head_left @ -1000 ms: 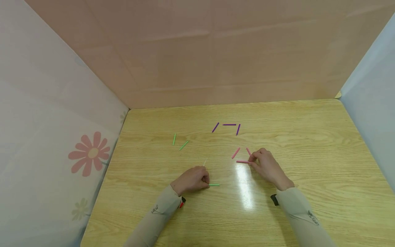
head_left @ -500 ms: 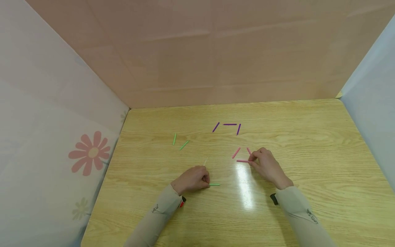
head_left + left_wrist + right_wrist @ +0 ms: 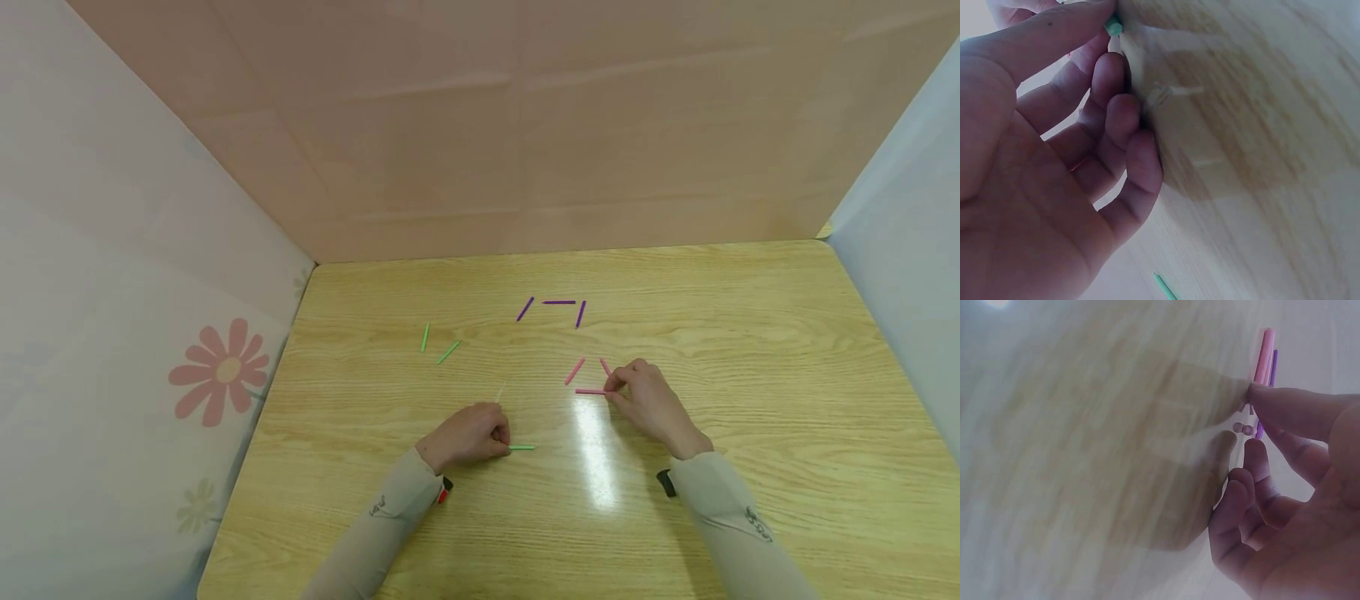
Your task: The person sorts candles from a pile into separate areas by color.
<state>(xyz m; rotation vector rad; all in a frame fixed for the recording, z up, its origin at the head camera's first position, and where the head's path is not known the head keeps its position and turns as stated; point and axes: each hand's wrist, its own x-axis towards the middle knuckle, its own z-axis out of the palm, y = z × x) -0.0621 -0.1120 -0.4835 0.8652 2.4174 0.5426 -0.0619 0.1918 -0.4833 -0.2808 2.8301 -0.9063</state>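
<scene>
My left hand (image 3: 468,435) pinches a short green stick (image 3: 522,447) lying crosswise near the front of the table. In the left wrist view the end of that green stick (image 3: 1114,26) shows under the thumb, with the other fingers curled on the table. A pale thin stick (image 3: 500,392) pokes out just beyond the left knuckles, partly hidden. Farther right, my right hand (image 3: 651,404) holds one end of a pink stick (image 3: 590,392) between thumb and fingertip. Two more pink sticks, one leaning left (image 3: 574,371) and one partly behind the fingers (image 3: 606,367), form a triangle with it.
Three purple sticks (image 3: 558,302) lie behind the pink ones. Two green sticks (image 3: 448,352) lie to the left. A pinkish-brown panel (image 3: 510,150) closes off the back of the wooden table (image 3: 787,358), and a flowered panel (image 3: 225,367) the left side.
Almost nothing differs. Both hands keep their places and their hold on the sticks; the whole view shifts very slightly.
</scene>
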